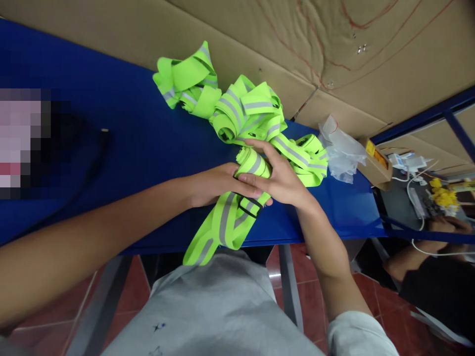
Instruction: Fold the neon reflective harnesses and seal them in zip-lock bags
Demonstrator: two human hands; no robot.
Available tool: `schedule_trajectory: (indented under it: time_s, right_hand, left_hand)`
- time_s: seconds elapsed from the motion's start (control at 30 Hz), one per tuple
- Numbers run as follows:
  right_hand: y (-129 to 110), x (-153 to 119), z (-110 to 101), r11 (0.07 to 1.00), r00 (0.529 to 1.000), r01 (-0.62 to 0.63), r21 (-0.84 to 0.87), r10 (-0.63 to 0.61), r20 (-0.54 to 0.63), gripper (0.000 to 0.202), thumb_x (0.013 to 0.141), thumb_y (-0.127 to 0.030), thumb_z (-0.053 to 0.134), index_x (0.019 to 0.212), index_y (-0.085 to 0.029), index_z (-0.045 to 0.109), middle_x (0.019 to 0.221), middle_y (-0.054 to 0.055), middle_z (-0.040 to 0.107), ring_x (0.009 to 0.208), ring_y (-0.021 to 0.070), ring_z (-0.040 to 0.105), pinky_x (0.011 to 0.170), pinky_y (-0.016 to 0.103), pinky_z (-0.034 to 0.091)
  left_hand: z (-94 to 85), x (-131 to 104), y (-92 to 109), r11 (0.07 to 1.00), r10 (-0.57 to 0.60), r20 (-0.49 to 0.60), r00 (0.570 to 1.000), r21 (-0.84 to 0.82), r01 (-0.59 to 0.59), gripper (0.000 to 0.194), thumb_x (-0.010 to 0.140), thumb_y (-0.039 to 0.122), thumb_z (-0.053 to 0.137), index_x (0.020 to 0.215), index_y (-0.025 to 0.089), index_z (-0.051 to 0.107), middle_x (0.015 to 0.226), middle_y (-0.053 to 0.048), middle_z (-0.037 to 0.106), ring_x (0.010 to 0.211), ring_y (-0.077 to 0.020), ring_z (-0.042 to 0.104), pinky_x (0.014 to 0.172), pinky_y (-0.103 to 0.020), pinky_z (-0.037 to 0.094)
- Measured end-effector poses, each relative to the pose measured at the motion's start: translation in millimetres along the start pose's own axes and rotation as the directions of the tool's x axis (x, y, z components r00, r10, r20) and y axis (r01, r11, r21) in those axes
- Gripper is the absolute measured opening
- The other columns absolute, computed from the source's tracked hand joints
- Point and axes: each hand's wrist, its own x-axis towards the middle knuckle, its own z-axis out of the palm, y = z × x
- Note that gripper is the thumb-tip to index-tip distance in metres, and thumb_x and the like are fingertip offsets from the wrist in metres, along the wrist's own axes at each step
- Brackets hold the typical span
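Both my hands meet around a rolled neon-green strap with a grey reflective stripe (255, 163), near the front of the blue table (148, 148). My left hand (232, 185) wraps the roll from the left, partly under the other hand. My right hand (280, 178) grips it from the right, thumb across the roll and index finger stretched toward the back. A black buckle (250, 206) sits on the strap just below my fingers, and the loose end hangs over the table's front edge to my shirt.
Bundled green straps (248, 109) lie behind my hands, with more at the right (308, 158). Further right are a clear plastic bag (341, 148) and a cardboard box (374, 165). Another person's arm (411, 257) shows at far right. A cable (98, 158) lies left.
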Motion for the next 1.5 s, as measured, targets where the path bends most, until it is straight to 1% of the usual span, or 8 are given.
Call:
schedule_trajectory:
  time_s: [0.2,0.5,0.8,1.0,1.17,1.3,1.37,1.5]
  right_hand:
    - [-1.0,-1.8,-3.4,0.997,0.997,-0.021,0.073,0.026,-0.066,0.067,0.085,-0.055,0.082,0.14,-0.024,0.062,0.138,0.008,0.071,0.129,0.0288,0.066,0.113,0.045,0.054]
    - [-17.0,-5.7,-3.9,0.988,0.991,-0.07,0.135,0.084,-0.102,0.059,0.084,-0.063,0.08,0.127,-0.022,0.076,0.132,0.005,0.076,0.125,0.0287,0.07,0.112,0.042,0.054]
    - [-17.1,-9.4,-13.4,0.908,0.971,-0.221,0.356,0.24,-0.009,0.044,0.083,-0.064,0.08,0.098,-0.023,0.084,0.097,0.0,0.081,0.097,0.0217,0.075,0.087,0.033,0.062]
    - [-21.1,-15.7,-18.0,0.893,0.971,-0.212,0.397,0.237,-0.013,0.036,0.084,-0.058,0.083,0.095,-0.024,0.084,0.091,-0.001,0.079,0.083,0.0171,0.072,0.076,0.028,0.059]
    - [-10.9,-9.7,-17.9,0.926,0.967,-0.214,0.312,0.247,-0.069,0.04,0.079,-0.061,0.085,0.087,-0.021,0.082,0.085,-0.001,0.077,0.079,0.0165,0.07,0.074,0.028,0.057]
    - [-6.6,-6.5,-17.5,0.916,0.957,-0.234,0.325,0.276,-0.09,0.046,0.083,-0.067,0.079,0.096,-0.023,0.081,0.094,0.001,0.08,0.093,0.0226,0.075,0.08,0.033,0.061]
    - [-6.5,-6.6,-17.3,0.894,0.951,-0.257,0.367,0.302,-0.07,0.047,0.088,-0.067,0.075,0.106,-0.024,0.081,0.102,0.002,0.081,0.103,0.0262,0.076,0.086,0.037,0.064]
    - [-5.7,-5.8,-14.5,0.888,0.948,-0.271,0.371,0.314,-0.058,0.047,0.094,-0.066,0.067,0.119,-0.027,0.077,0.112,0.003,0.081,0.115,0.0283,0.075,0.097,0.043,0.063]
  left_hand:
    - [-1.2,-3.2,-1.1,0.976,-0.063,0.088,0.994,-0.202,0.08,0.03,0.075,0.031,0.091,0.1,0.018,0.083,0.105,-0.01,0.083,0.094,-0.0237,0.08,0.084,-0.033,0.064]
    - [-6.2,-5.4,6.6,0.907,0.049,-0.156,0.987,0.42,0.021,0.025,0.072,0.03,0.089,0.091,0.018,0.079,0.092,-0.002,0.081,0.088,-0.0206,0.075,0.076,-0.026,0.056]
    - [-8.6,-4.7,3.3,0.972,-0.078,-0.092,0.993,0.215,0.096,0.035,0.064,0.031,0.095,0.093,0.018,0.079,0.093,-0.005,0.08,0.081,-0.0199,0.073,0.073,-0.028,0.059]
    - [-9.4,-13.1,12.2,0.969,-0.249,0.107,0.963,0.038,0.246,0.038,0.062,0.03,0.097,0.093,0.019,0.08,0.09,-0.006,0.08,0.075,-0.0213,0.073,0.07,-0.032,0.062]
    - [-9.4,-1.7,5.9,0.913,-0.002,-0.155,0.988,0.402,0.065,0.029,0.067,0.036,0.092,0.085,0.017,0.079,0.081,-0.003,0.077,0.072,-0.0202,0.068,0.065,-0.027,0.053]
    - [-9.6,6.3,0.9,0.787,0.232,-0.332,0.914,0.616,0.024,0.041,0.065,0.05,0.093,0.079,0.015,0.077,0.075,-0.004,0.074,0.073,-0.0219,0.066,0.06,-0.026,0.047]
    - [-9.5,5.0,1.2,0.859,0.176,-0.312,0.933,0.513,0.009,0.043,0.066,0.05,0.093,0.089,0.017,0.079,0.084,-0.004,0.077,0.077,-0.0225,0.07,0.064,-0.027,0.051]
    - [-8.8,-1.0,1.8,0.991,-0.022,-0.076,0.997,0.13,0.031,0.046,0.068,0.037,0.095,0.109,0.021,0.079,0.106,-0.006,0.081,0.087,-0.0222,0.075,0.076,-0.03,0.059]
